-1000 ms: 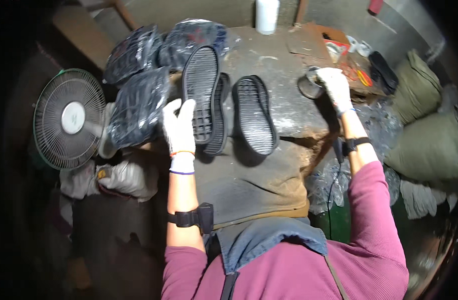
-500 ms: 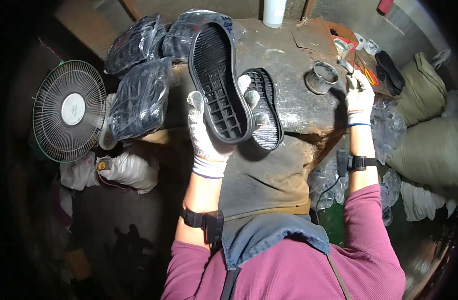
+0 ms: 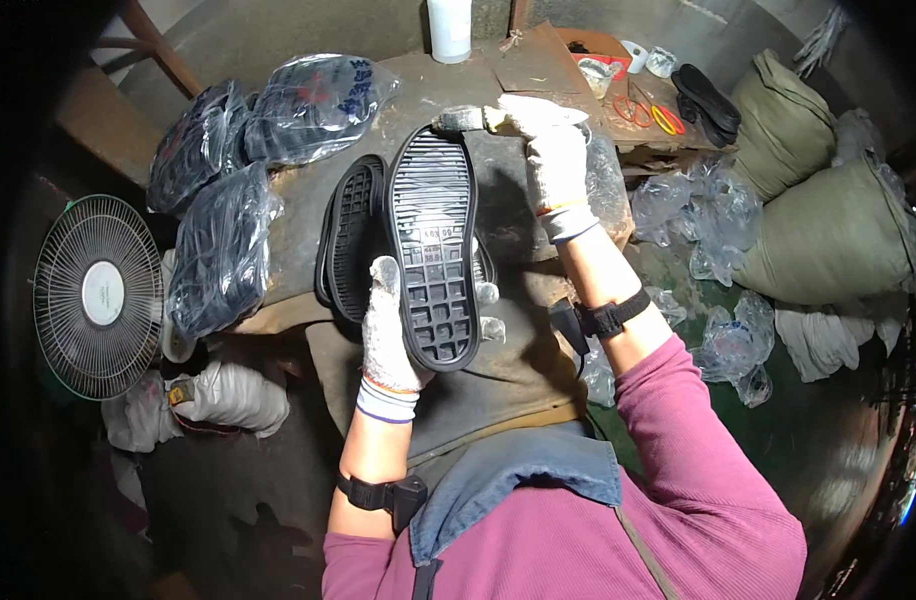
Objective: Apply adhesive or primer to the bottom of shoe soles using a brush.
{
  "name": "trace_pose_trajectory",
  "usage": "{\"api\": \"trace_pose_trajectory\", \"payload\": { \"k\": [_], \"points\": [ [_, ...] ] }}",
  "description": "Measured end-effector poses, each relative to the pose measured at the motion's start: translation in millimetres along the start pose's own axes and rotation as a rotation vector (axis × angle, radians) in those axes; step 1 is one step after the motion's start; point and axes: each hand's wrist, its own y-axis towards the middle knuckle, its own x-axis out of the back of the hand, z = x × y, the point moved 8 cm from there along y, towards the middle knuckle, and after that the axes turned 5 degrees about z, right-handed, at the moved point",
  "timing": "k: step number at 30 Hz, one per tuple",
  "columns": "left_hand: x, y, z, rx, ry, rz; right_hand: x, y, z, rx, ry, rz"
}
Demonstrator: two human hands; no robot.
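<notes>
My left hand (image 3: 390,335) in a white glove is closed on a black ridged shoe sole (image 3: 434,235), thumb at its near left edge and fingertips showing on the right. The sole is held up with its hollow, grid-patterned face toward me. My right hand (image 3: 553,160), also gloved, grips a brush (image 3: 465,120). Its bristles are at the far end of the sole, along the rim. Other black soles (image 3: 353,220) rest on the workbench behind and left of the held one, partly covered by it.
Plastic-wrapped packs of soles (image 3: 218,250) lie at the bench's left, beside a fan (image 3: 100,290). A white bottle (image 3: 450,30) stands at the back. Scissors (image 3: 666,119) and a black sole (image 3: 706,105) lie back right, near olive sacks (image 3: 828,240) and clear plastic bags (image 3: 713,215).
My right hand has brought the brush left from beside the round pot to the held sole's far end. The held sole now stands more upright. The whole view has shifted.
</notes>
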Motion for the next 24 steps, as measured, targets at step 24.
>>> {"api": "trace_pose_trajectory", "payload": {
  "k": [24],
  "points": [
    [38.9, -20.4, -61.4, 0.006, 0.141, -0.034, -31.7, -130.9, 128.8, -0.541, 0.391, 0.622]
  ]
}}
